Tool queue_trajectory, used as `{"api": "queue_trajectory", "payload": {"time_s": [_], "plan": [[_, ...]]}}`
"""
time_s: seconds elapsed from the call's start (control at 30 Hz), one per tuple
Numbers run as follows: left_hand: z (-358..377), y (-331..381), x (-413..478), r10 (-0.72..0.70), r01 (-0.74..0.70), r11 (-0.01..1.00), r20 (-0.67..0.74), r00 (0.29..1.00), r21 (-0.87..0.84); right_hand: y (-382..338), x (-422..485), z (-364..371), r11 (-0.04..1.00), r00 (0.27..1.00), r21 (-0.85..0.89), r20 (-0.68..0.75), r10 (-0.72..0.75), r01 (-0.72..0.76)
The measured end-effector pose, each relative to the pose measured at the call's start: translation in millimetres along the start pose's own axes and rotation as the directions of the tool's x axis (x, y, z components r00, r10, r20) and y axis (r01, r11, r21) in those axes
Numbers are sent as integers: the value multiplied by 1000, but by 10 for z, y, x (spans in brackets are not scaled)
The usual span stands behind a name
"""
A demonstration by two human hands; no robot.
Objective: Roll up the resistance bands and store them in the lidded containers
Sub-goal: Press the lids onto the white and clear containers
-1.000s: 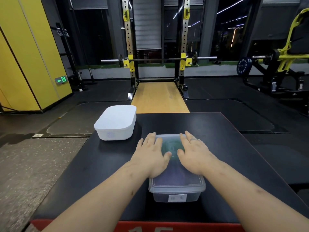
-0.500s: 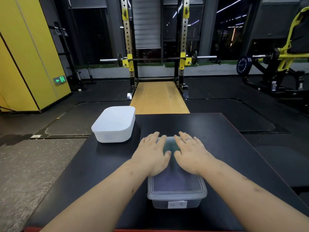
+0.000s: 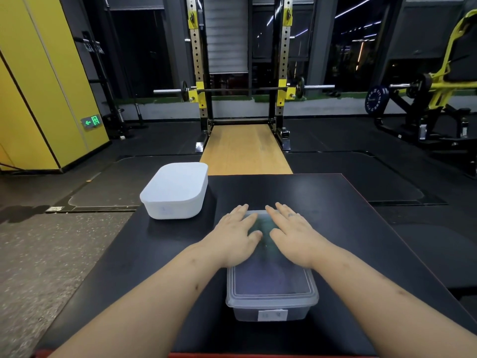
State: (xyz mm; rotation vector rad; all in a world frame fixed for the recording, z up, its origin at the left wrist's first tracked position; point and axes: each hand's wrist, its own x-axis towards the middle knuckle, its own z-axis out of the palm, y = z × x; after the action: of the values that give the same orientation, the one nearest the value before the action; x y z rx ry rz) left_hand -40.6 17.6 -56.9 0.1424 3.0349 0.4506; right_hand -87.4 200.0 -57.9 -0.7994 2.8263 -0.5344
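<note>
The left hand [image 3: 232,241] and right hand [image 3: 294,239] are laid flat, fingers [image 3: 242,215] straight and slightly apart, on the clear rectangular plastic lidded container [image 3: 271,298]; a rolled green band [image 3: 262,223] is glimpsed under the fingertips. Pressed only there, the near rim might be left unsnapped tbh.

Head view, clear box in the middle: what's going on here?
A person presses the left hand and right hand, fingers flat, on the far half of the lid of a clear plastic container on a black table. The lid is on. A green shape, probably a rolled band, shows through it between the hands. A white lidded container stands apart at the table's far left corner, with no hand on it.
</note>
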Motion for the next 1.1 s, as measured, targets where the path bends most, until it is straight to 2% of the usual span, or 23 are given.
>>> {"api": "queue_trajectory", "payload": {"time_s": [0.2, 0.63, 0.8, 1.1], "plan": [[146, 2, -222, -23, 21, 998, 39, 999, 55, 9, -267, 45, 999, 999, 18, 15, 48, -49], [137, 63, -446, -52, 50, 996, -32, 998, -71, -26, -440, 6, 994, 997, 84, 5, 76, -76], [304, 117, -723, -64, 63, 998, -24, 998, -11, -44, -735, 172, 994, 996, 74, -30, 83, -81], [295, 170, -762, -82, 83, 996, -54, 995, 25, -59, -730, 197, 994, 993, 50, -69, 101, -97]]}}
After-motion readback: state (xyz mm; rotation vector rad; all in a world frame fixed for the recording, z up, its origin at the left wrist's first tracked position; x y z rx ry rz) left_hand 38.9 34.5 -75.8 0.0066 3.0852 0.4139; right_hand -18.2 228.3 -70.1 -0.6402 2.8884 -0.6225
